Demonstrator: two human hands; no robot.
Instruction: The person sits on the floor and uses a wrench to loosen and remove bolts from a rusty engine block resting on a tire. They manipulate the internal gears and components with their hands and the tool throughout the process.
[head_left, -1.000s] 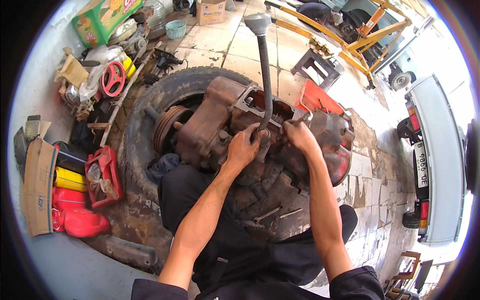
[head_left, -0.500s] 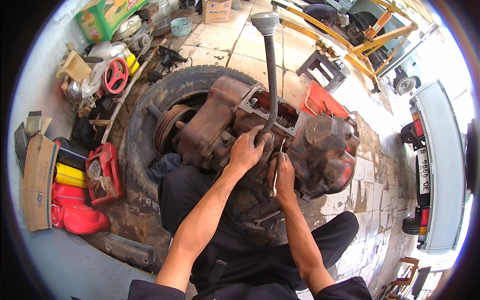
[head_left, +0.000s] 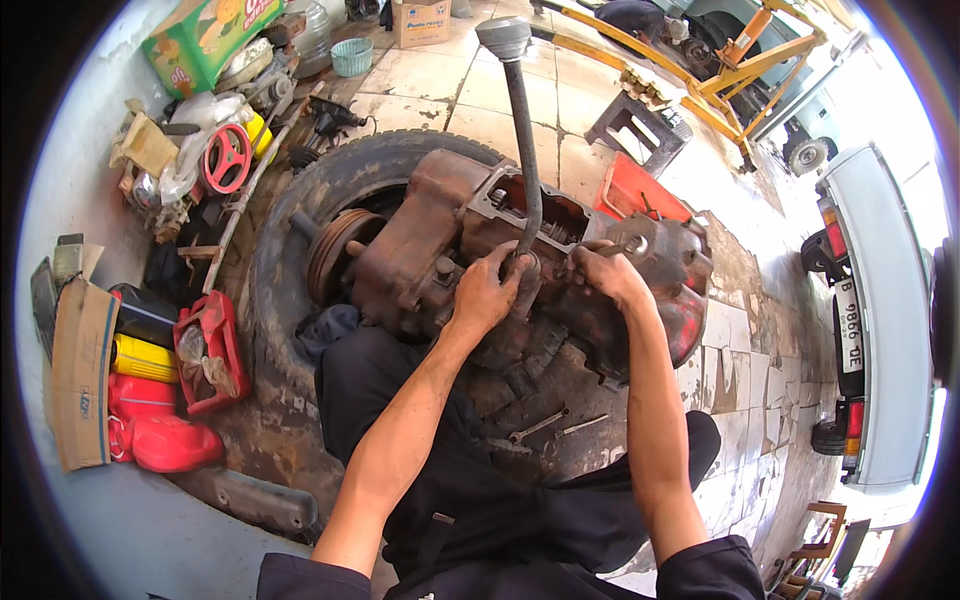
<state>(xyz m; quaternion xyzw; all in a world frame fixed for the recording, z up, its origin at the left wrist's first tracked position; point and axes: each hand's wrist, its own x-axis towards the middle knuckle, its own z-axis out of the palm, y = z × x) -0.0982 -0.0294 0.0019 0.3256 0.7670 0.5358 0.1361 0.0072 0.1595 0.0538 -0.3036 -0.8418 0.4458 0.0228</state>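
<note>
A rusty brown gearbox (head_left: 405,250) with an open top lies in front of me, its far-left part over a large tire (head_left: 275,240). From its near side a long gear lever (head_left: 524,140) with a grey knob rises, leaning slightly left. My left hand (head_left: 488,290) is closed around the base of this lever. At the housing's right part, by the rim of the opening, is my right hand (head_left: 608,272), fingers curled and pressed together; what they hold is hidden. Below, between my legs, a wrench (head_left: 538,428) and another slim metal tool (head_left: 582,425) rest on the floor.
Behind the gearbox are a red tray (head_left: 640,188) and a dark crate (head_left: 640,135). Red canisters (head_left: 165,440) and a cardboard piece (head_left: 82,370) line the left wall. A yellow hoist (head_left: 735,95) and another person (head_left: 640,25) are at the back; a pale vehicle (head_left: 880,320) stands right.
My right hand has moved up and slightly right, from low beside the lever base to the opening's rim. The lever's knob has shifted a little left in view; my left hand stays at its base.
</note>
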